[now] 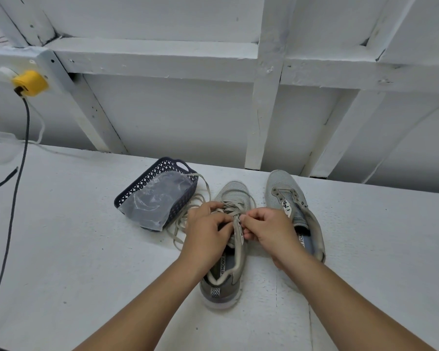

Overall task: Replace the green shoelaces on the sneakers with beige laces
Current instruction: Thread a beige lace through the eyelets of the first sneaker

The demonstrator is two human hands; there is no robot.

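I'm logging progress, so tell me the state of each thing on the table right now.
Left sneaker: partly laced, being worked on.
Right sneaker: unlaced, eyelets empty.
Lace: loose, trailing beside the basket.
Basket: holds a plastic bag.
Left hand: pinching lace.
Right hand: pinching lace.

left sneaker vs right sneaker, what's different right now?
Lacing: the left sneaker has a pale lace threaded through its eyelets; the right sneaker has bare eyelets and an open tongue.
Handling: the left hand and right hand both pinch the lace at the left sneaker; the right sneaker lies untouched behind the right hand.
Position: the right sneaker sits farther from the person.
Shared: both grey, toes pointing away, on the white table.
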